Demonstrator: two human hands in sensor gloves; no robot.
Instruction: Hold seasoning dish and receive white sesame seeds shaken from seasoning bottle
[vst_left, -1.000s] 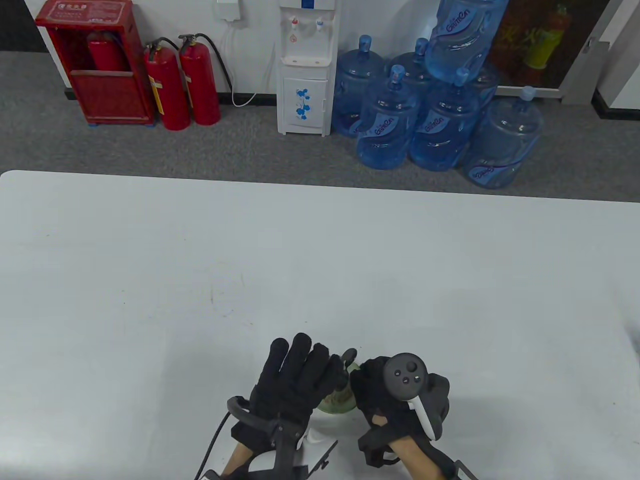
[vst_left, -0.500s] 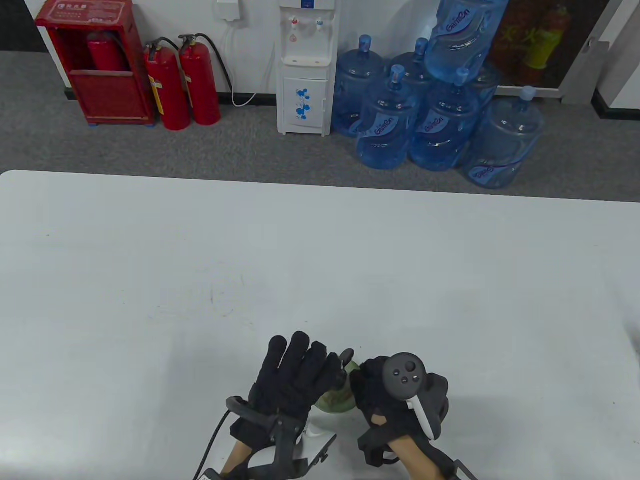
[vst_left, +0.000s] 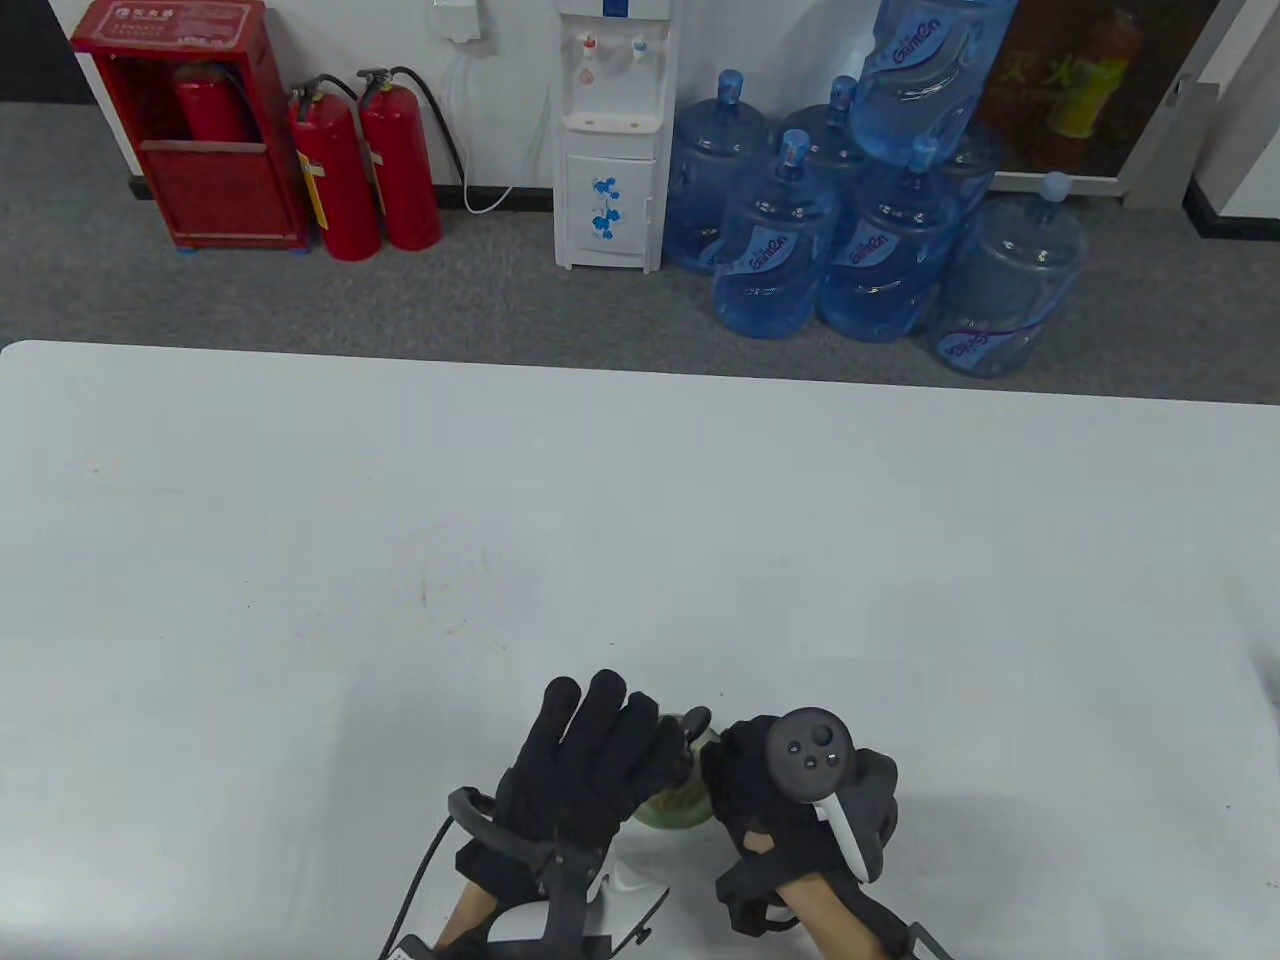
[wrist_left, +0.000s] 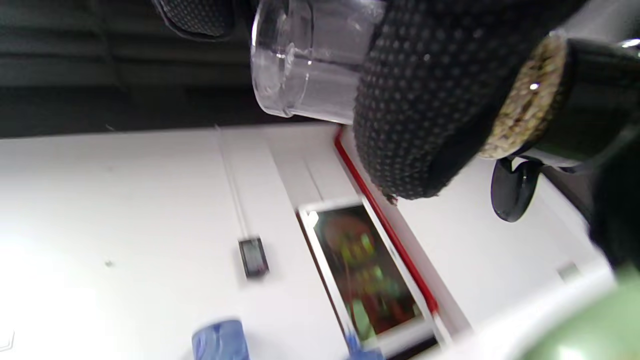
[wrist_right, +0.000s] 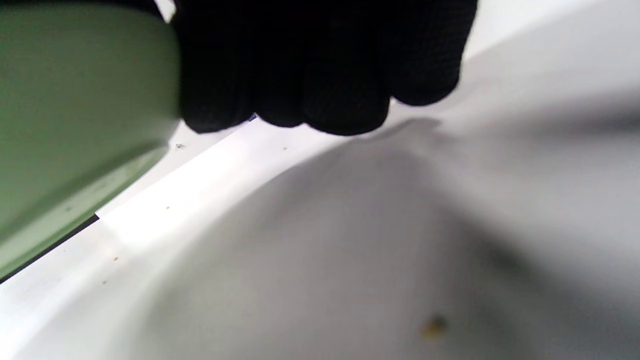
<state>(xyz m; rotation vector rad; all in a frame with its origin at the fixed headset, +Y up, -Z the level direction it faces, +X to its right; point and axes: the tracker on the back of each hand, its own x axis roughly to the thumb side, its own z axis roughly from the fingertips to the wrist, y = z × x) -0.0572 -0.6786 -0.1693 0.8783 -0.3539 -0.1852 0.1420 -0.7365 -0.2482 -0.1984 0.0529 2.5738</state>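
My left hand (vst_left: 600, 745) grips a clear seasoning bottle and tips it to the right. Its black cap end (vst_left: 696, 722) is over the pale green seasoning dish (vst_left: 675, 806). In the left wrist view the clear bottle body (wrist_left: 305, 60) lies across my fingers (wrist_left: 425, 100). Sesame seeds (wrist_left: 525, 100) are packed at the black neck, the flip lid (wrist_left: 510, 187) hangs open, and the dish (wrist_left: 590, 330) is below. My right hand (vst_left: 745, 790) holds the dish at its right side, just above the table. The right wrist view shows the dish wall (wrist_right: 75, 110) beside my curled fingers (wrist_right: 320, 65).
The white table (vst_left: 640, 520) stretches far and wide beyond the hands. A few loose seeds (wrist_right: 432, 325) lie on it under the right hand. Water jugs, a dispenser and fire extinguishers stand on the floor behind the far edge.
My left hand and the bottle have dipped slightly toward the dish after a small rise. The right hand and the dish have stayed in place.
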